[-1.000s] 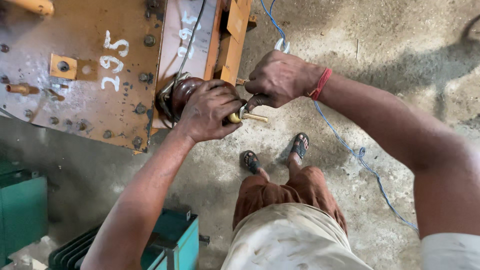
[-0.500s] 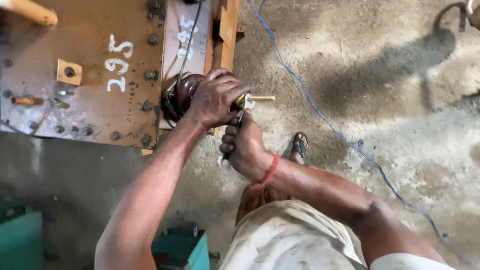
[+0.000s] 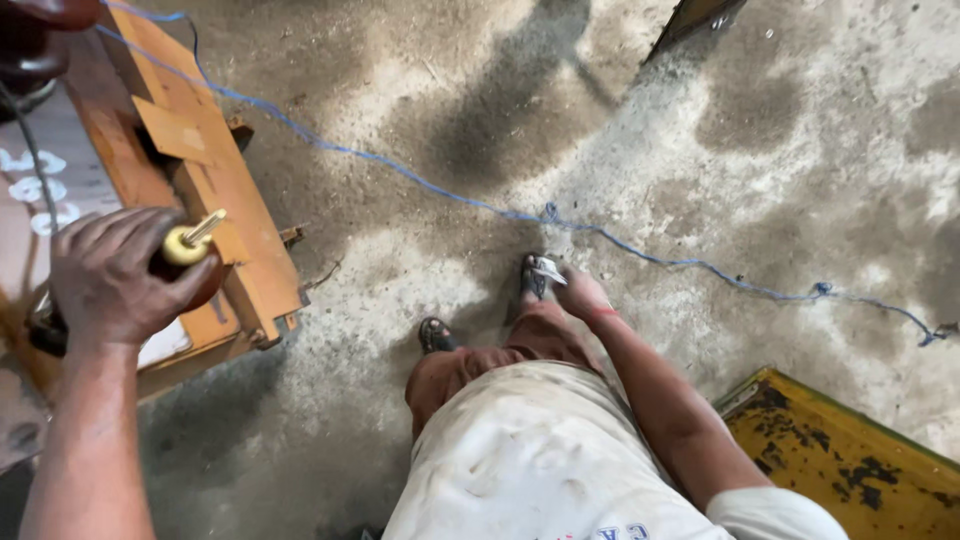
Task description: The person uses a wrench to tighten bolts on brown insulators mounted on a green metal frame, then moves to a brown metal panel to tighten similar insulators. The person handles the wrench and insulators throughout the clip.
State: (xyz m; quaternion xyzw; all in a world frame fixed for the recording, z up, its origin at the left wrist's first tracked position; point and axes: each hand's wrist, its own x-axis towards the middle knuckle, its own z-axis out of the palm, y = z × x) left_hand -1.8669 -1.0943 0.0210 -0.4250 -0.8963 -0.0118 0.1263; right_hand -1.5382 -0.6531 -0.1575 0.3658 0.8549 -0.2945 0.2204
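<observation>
Gripping the dark insulator [image 3: 185, 285] at the orange frame's [image 3: 215, 215] right edge, my left hand [image 3: 115, 280] wraps it below its brass stud [image 3: 190, 240]. My right hand [image 3: 580, 295] hangs low beside my knee, closed on a small metal tool [image 3: 548, 270], above the concrete floor [image 3: 700, 150].

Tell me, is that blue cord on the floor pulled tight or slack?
Slack: the blue cord lies along the concrete floor in loose bends, with knots.

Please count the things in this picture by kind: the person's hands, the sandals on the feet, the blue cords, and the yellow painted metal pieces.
Bare hands: 2 (left hand, right hand)
Dark sandals: 2
Thin blue cord on the concrete floor: 1
Yellow painted metal piece: 1
Total: 6
</observation>
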